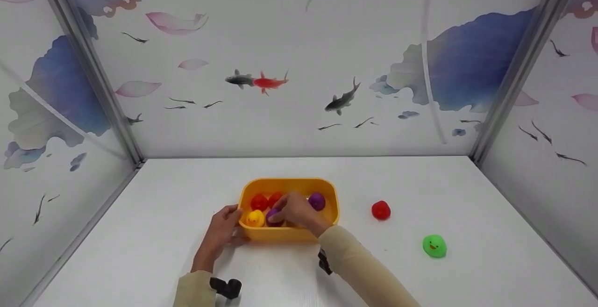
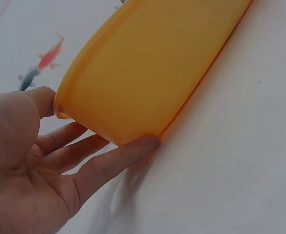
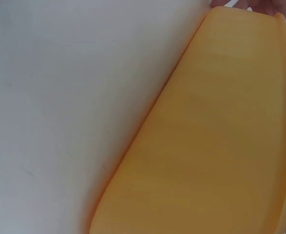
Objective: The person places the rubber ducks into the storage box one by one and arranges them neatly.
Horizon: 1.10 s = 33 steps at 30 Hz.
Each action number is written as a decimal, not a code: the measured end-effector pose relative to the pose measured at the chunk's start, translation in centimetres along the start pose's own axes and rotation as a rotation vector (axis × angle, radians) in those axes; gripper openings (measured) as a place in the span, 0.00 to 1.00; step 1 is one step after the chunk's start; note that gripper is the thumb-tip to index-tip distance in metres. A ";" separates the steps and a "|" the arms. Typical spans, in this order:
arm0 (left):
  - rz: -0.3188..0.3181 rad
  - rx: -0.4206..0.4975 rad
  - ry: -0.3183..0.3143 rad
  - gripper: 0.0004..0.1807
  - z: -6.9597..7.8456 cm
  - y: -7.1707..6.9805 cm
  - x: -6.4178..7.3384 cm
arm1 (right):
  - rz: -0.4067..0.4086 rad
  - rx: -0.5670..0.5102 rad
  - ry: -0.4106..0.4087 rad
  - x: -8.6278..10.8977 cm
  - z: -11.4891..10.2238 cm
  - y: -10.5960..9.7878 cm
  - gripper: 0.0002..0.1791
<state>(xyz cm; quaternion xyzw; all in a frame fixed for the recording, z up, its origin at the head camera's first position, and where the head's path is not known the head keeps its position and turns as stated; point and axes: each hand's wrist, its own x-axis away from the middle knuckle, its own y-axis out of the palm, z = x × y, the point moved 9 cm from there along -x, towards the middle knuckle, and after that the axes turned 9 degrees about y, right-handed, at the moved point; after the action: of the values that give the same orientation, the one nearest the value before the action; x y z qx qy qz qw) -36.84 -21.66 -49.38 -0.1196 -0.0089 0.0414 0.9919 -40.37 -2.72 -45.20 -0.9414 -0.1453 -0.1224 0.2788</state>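
A yellow-orange plastic bin [image 1: 280,235] stands on the white table with several small rubber ducks in it. My left hand [image 1: 220,232] holds its left end; in the left wrist view the thumb is at the rim and the fingers lie against the bin wall [image 2: 133,73]. Inside the bin, my right hand [image 1: 299,211] pinches a purple duck [image 1: 276,224], partly hidden by the fingers. Beside it sit a yellow duck [image 1: 255,218] and a red one [image 1: 259,202], with another red duck [image 1: 275,198] behind. A second purple duck [image 1: 316,201] lies at the right end.
Right of the bin, a red toy [image 1: 381,210] lies on the table [image 1: 187,190]. Farther right and nearer is a green duck [image 1: 435,246]. Printed panels [image 1: 299,124] wall the table at the back and both sides.
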 end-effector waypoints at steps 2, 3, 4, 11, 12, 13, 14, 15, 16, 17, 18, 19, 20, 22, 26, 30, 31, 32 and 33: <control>-0.002 -0.004 -0.003 0.26 -0.1 0.1 0.0 | -0.008 0.002 -0.009 0.0 0.1 -0.1 0.09; -0.003 -0.005 -0.004 0.26 -0.2 0.1 0.1 | -0.009 0.006 -0.015 0.0 0.2 -0.1 0.10; -0.004 0.004 -0.004 0.27 -0.3 0.1 0.1 | -0.008 0.012 -0.024 0.1 0.2 -0.3 0.10; -0.007 0.045 0.001 0.26 -0.5 0.1 0.3 | 0.011 0.064 -0.098 0.8 0.4 -1.7 0.10; -0.005 0.046 -0.001 0.26 -0.5 0.1 0.3 | 0.012 0.064 -0.114 0.9 0.5 -1.9 0.10; -0.006 0.044 -0.002 0.26 -0.5 0.1 0.4 | 0.010 0.062 -0.130 1.1 0.6 -2.2 0.10; -0.006 0.039 -0.001 0.26 -0.5 0.1 0.4 | 0.008 0.059 -0.153 1.4 0.7 -2.5 0.11; -0.009 0.037 -0.001 0.27 -0.5 0.2 0.3 | 0.004 0.054 -0.179 1.6 0.8 -2.8 0.12; -0.012 0.037 0.001 0.27 -0.5 0.2 0.4 | 0.003 0.052 -0.208 2.0 0.9 -3.2 0.13; -0.010 0.034 -0.002 0.27 -0.5 0.2 0.3 | -0.001 0.044 -0.230 2.3 1.1 -3.6 0.13; -0.010 0.031 -0.006 0.27 -0.5 0.2 0.3 | -0.008 0.035 -0.247 2.7 1.3 -3.9 0.14; -0.009 0.028 -0.008 0.28 -0.5 0.2 0.3 | -0.012 0.027 -0.260 3.1 1.5 -4.4 0.14; -0.008 0.025 -0.011 0.28 -0.5 0.1 0.3 | -0.011 0.015 -0.275 3.5 1.7 -4.8 0.13; -0.007 0.014 -0.016 0.28 -0.5 0.0 0.3 | -0.003 -0.009 -0.272 4.1 2.4 -6.0 0.13; -0.006 -0.001 -0.015 0.28 -0.4 -0.2 0.2 | 0.050 -0.037 -0.242 5.0 3.7 -8.8 0.14; -0.015 -0.002 -0.009 0.28 -0.2 0.0 0.2 | 0.130 -0.051 -0.229 5.5 4.9 -11.9 0.16; -0.016 -0.002 -0.009 0.28 -0.2 0.0 0.2 | 0.153 -0.056 -0.226 5.5 5.3 -12.7 0.15; -0.017 -0.004 -0.009 0.28 -0.2 0.0 0.1 | 0.174 -0.058 -0.225 5.6 5.6 -13.4 0.16; -0.016 -0.007 -0.007 0.28 -0.1 0.0 0.1 | 0.195 -0.065 -0.221 5.6 5.9 -14.1 0.16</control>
<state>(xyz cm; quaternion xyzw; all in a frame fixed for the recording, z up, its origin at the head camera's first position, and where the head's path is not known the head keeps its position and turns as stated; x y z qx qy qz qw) -36.71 -21.70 -49.45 -0.1227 -0.0135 0.0339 0.9918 -39.16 13.06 -41.32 -0.9672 -0.0789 0.0049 0.2413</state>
